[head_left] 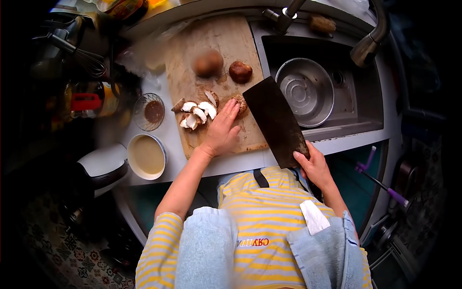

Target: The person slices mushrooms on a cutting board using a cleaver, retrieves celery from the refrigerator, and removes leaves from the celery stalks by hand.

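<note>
My left hand (223, 130) lies over the wooden cutting board (185, 50), its fingertips pressing a brown-capped mushroom (242, 105) down on it and partly covering it. Beside those fingers is a small pile of sliced mushroom (195, 114) with white flesh. A whole dark brown mushroom (240, 72) and a larger round brown one (207, 63), blurred in view, sit farther back on the board. My right hand (314, 164) grips the handle end of a wide dark cleaver (275, 120), whose blade slants over the board's right edge, next to the held mushroom.
Right of the board is a sink (368, 94) with a metal basin (305, 91) inside, and a faucet (363, 50) hangs above. Left of the board stand a glass bowl (149, 111) of brown contents and a white bowl (147, 156) of cloudy liquid near the counter edge.
</note>
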A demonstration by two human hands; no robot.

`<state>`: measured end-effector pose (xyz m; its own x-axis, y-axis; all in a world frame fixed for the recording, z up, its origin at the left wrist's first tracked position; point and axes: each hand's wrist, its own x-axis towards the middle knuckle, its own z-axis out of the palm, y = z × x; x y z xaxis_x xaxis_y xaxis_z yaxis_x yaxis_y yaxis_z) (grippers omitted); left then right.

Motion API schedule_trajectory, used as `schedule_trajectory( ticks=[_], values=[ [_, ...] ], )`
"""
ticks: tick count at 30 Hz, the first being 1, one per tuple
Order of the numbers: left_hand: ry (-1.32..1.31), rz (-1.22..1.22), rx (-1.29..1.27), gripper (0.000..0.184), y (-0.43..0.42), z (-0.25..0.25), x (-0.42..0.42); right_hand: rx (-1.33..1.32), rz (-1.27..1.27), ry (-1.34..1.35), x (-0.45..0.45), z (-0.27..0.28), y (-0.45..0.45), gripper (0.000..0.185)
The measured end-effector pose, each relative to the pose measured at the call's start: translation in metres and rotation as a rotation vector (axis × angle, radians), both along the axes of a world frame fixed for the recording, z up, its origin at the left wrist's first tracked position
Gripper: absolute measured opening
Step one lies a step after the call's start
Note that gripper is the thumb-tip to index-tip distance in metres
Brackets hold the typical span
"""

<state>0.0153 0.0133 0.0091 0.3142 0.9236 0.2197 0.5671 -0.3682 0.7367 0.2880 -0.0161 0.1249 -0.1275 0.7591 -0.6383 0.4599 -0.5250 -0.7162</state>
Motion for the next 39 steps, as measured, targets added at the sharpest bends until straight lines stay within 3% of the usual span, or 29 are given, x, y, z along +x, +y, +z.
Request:
schedule_trajectory(
  ticks=[2, 8, 27, 33, 39],
  values=[
    [-0.097, -0.014, -0.064, 0.057, 0.001, 0.000, -0.006, 0.001, 0.027, -0.013, -0.004, 0.002, 0.002, 0.019],
    [0.017, 0.006, 0.101, 0.056, -0.004, -0.012, -0.006, -0.008, 0.078, -0.070, -0.012, 0.006, 0.003, 0.018],
    [0.066, -0.094, 0.069, 0.058, 0.001, -0.008, -0.013, 0.025, 0.223, -0.257, -0.036, 0.010, 0.012, 0.030],
    [0.042, -0.111, 0.040, 0.057, 0.003, -0.011, -0.014, 0.158, 0.301, -0.275, -0.050, -0.003, 0.022, 0.039],
    [0.036, -0.097, 0.041, 0.056, 0.005, -0.008, -0.011, 0.438, 0.333, -0.409, -0.062, -0.056, 0.003, 0.040]
  ],
)
